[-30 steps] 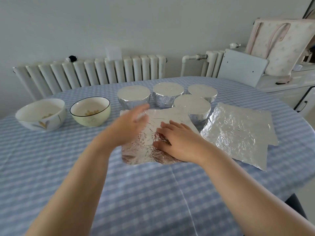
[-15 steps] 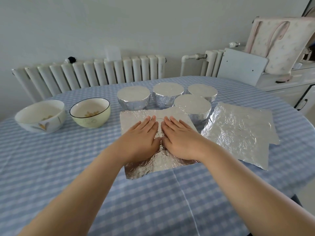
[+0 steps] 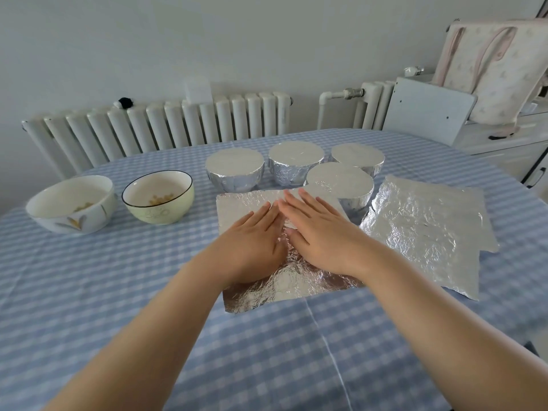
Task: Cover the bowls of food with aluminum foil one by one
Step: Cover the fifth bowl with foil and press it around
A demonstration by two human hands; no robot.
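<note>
both hands (image 3: pixel 255 241) (image 3: pixel 323 232) flat on foil (image 3: pixel 237 206), holding nothing. it's thin, tears easily; lift by corners, bowls (image 3: pixel 158 197) at 10 o'clock.

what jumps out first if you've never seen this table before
Two hands, left and right, press flat side by side on a crinkled foil sheet at the table's middle. Just behind it stand four foil-covered bowls, while two open bowls with a little food sit uncovered at the left. More foil lies to the right.
</note>
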